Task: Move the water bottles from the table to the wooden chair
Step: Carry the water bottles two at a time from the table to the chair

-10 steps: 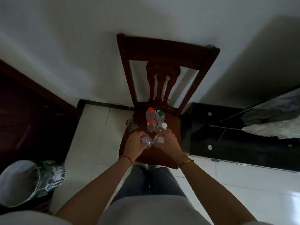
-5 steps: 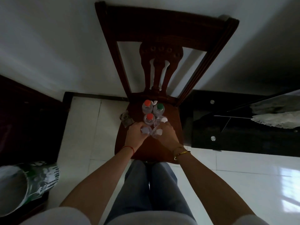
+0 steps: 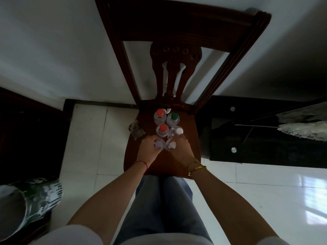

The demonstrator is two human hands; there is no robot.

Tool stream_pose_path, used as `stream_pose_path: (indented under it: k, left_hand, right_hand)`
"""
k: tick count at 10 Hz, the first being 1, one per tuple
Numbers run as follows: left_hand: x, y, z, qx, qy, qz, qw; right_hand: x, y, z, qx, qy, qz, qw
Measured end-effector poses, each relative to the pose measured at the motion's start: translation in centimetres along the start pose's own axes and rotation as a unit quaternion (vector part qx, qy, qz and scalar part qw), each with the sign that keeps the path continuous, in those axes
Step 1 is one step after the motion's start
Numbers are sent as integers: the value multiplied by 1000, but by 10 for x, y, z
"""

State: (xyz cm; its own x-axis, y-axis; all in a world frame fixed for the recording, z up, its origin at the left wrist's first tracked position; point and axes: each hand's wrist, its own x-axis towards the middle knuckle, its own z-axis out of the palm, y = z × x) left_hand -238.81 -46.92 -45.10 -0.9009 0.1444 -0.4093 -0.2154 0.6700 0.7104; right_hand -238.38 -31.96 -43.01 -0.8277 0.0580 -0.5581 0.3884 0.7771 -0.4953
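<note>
A dark reddish-brown wooden chair (image 3: 178, 167) with a carved open back is standing against a pale wall (image 3: 53, 50), its seat facing the person. On the seat six clear plastic water bottles are standing upright in two columns running from the back edge toward the front. Nearest the back edge are an orange-capped bottle (image 3: 160, 113) on the left and a green-capped bottle (image 3: 174, 116) on the right, touching each other. Just in front of them are sitting a second orange-capped bottle (image 3: 163, 128) and a white-capped bottle (image 3: 178, 131).

The left hand (image 3: 150, 147) is wrapping around a bottle with a pale cap (image 3: 158, 144), fingers curled on its neck and shoulder. The right hand (image 3: 182, 147) is clamping likewise on another pale-capped bottle (image 3: 172, 145), just beside the first. Whether their bases are resting on the seat cannot be told, since the hands are covering them.

A black glass-topped table (image 3: 247, 131) is standing to the right of the chair, with a white lacy cloth (image 3: 304, 130) lying on it. A green and white bucket (image 3: 26, 200) is sitting low on the left. Crumpled wrappers (image 3: 135, 130) are lying at the seat's left edge, near the bottles. A red string (image 3: 142, 163) is circling the left wrist and a gold bangle (image 3: 196, 167) the right.
</note>
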Motion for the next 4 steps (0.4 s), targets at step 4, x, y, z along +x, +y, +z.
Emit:
stream_pose_path:
  k: [4]
  left_hand:
    - [-12,11,-8,36,-35,10,999]
  right_hand:
    - [-12,-9,-18,4,-7,-3,1000]
